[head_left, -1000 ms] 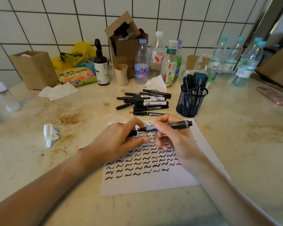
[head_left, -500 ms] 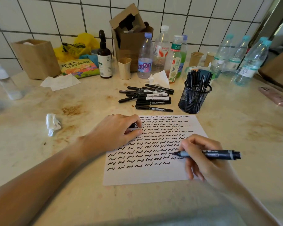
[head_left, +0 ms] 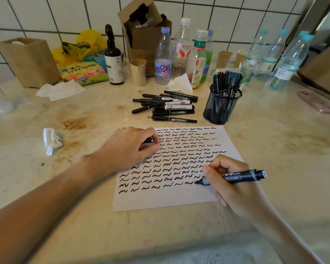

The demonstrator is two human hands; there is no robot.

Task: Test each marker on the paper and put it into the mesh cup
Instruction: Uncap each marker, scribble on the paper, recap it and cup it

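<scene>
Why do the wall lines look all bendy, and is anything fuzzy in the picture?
Head view: the wide-angle lens curves the tile lines and stretches the arms near the bottom edge. The marker in the right hand and the squiggles on the paper look sharp; the phone at the right edge looks soft. Light is even, shadows faint.

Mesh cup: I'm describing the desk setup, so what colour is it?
Black wire mesh cup, already holding dark markers; clearest in the head view.

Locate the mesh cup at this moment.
The mesh cup stands right of centre in the head view, just right of the loose markers, beyond the paper's far right corner.
</scene>
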